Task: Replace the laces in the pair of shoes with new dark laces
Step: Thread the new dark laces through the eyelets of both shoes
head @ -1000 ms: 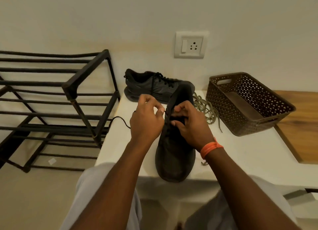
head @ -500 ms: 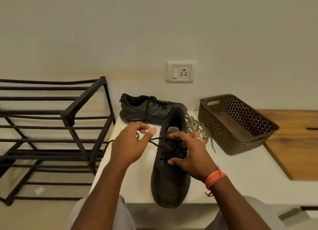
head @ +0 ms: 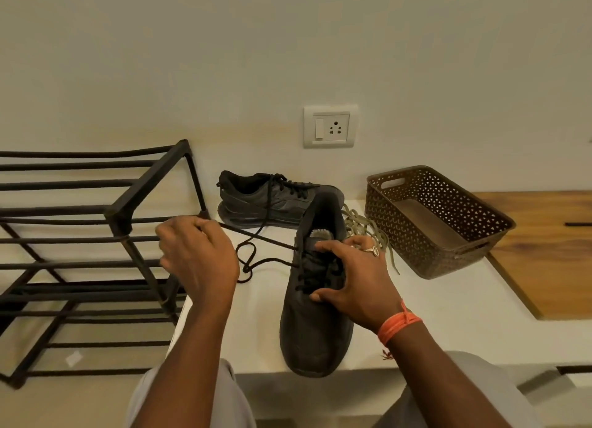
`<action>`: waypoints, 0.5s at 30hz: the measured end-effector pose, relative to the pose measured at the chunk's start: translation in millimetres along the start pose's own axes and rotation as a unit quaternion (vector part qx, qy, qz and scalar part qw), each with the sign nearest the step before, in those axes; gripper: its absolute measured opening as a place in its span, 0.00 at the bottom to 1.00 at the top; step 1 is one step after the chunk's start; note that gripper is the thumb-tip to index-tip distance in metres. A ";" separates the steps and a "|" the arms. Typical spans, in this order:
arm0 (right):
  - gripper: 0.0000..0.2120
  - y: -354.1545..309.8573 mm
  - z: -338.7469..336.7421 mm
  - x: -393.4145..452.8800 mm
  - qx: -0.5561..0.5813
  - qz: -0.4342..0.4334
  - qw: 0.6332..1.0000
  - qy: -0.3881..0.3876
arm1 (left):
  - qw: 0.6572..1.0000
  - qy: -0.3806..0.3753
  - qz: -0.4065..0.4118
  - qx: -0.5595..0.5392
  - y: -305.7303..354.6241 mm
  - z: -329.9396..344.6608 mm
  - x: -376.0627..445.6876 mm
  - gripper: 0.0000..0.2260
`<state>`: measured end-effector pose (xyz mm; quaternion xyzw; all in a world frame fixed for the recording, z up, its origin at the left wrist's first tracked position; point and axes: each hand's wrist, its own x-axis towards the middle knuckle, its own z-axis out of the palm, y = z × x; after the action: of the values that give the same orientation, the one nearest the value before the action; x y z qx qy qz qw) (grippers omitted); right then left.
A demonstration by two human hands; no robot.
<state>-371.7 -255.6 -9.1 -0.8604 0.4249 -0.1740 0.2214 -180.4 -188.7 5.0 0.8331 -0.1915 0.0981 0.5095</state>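
Observation:
A dark shoe (head: 315,328) lies toe toward me on the white counter (head: 448,325). My right hand (head: 352,280) rests on its upper, thumb at the lower eyelets, fingers spread at the tongue. My left hand (head: 197,256) pinches the dark lace (head: 256,235), stretched taut leftward from the shoe's upper eyelets. A slack loop of the same lace lies on the counter between hand and shoe. The second dark shoe (head: 272,200), laced dark, lies on its side by the wall. Old khaki laces (head: 368,232) lie bunched behind the near shoe.
A brown perforated basket (head: 448,235) stands right of the shoes. A black metal rack (head: 96,235) stands left of the counter. A wooden surface (head: 551,251) adjoins the counter at the right. A wall socket (head: 330,126) is above the shoes.
My left hand has pulled the dark lace out to the left, away from the shoe, leaving it longer and taut. My right hand has opened over the upper. The camera view tilted up.

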 end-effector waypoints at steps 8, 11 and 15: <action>0.31 3.4 6.6 -4.3 0.122 -0.010 0.989 0.079 | 0.931 -0.307 0.196 0.038 2.3 23.4 -23.0 0.18; 0.33 5.9 12.4 -3.0 0.122 0.045 0.982 0.134 | 0.901 -0.391 0.183 0.049 3.7 33.9 -32.1 0.24; 0.34 4.8 22.0 -5.4 0.141 0.071 0.981 0.114 | 0.911 -0.329 0.223 0.107 5.1 33.6 -29.5 0.15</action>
<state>-367.3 -248.8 -30.8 -0.7625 0.4789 -0.3128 0.3024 -210.4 -214.1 -16.9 0.8033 -0.5174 -0.0510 0.2905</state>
